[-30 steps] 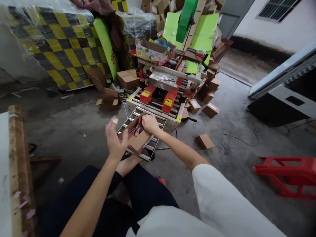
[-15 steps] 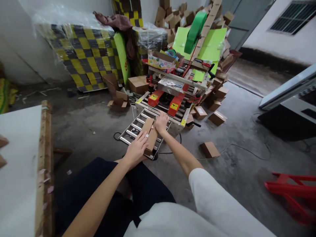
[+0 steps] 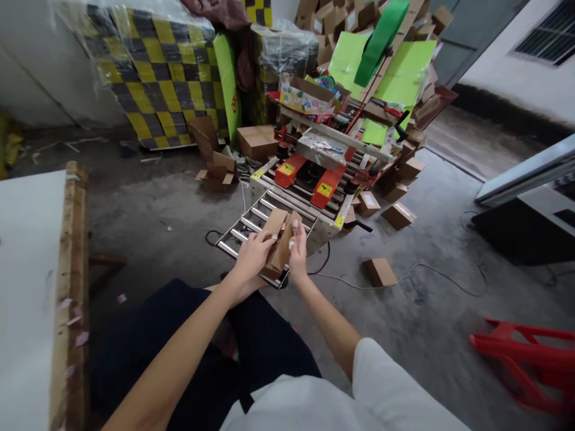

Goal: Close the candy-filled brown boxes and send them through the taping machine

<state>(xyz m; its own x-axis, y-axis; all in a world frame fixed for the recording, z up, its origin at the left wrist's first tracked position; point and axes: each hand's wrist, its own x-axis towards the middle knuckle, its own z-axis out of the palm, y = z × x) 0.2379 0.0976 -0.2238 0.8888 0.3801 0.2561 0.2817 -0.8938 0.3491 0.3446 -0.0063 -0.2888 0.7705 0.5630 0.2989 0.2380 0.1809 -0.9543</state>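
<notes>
A small brown cardboard box (image 3: 277, 238) lies on the metal roller bed (image 3: 246, 228) at the front of a carton sealing machine (image 3: 321, 173). My left hand (image 3: 253, 256) rests on the box's near left flap, fingers curled over it. Pressed against the right flap is my right hand (image 3: 297, 250), its fingers upright along the cardboard. Both flaps are folded inward, and the box's contents are hidden.
Small sealed boxes (image 3: 380, 271) lie scattered on the concrete floor right of the machine. A cable (image 3: 431, 276) crosses the floor. A red plastic stool (image 3: 530, 359) stands at the right, a wooden-edged white table (image 3: 40, 281) at the left. Wrapped yellow-and-black stacks (image 3: 153, 72) stand behind.
The open box has had its flaps folded shut. My left hand came down from the air onto the box; my right hand drew back from the far end to the right flap.
</notes>
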